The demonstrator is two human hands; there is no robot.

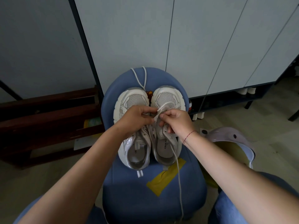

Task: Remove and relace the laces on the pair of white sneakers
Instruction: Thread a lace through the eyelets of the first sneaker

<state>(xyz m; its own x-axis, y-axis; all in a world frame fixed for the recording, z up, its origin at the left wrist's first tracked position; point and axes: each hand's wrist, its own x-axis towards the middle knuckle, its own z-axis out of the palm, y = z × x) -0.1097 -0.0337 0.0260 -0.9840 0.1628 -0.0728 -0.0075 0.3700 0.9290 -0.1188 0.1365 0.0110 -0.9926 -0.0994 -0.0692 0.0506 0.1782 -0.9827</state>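
Pair of white sneakers side by side on a blue chair seat (129, 191), toes pointing away from you, heels toward you.

Left sneaker (134, 126): no lace in its eyelets that you can see. A loose lace (139, 78) lies past its toe, trailing off the far edge of the seat.

Right sneaker (168, 126): lace (178, 175) partly threaded, one long tail running back over the heel and hanging down toward you.

Your left hand (137, 118) reaches across, its grip pressed together on the lace near the lower eyelets. Your right hand (176, 120) pinches the same lace, fingertips nearly touching the left's.

Key relation: the work point sits directly under both grips, over the shoe's forefoot; the shoe's long axis runs straight away from you. The right hand is nearer its own side's eyelets. The next pull looks likely to run along that axis.
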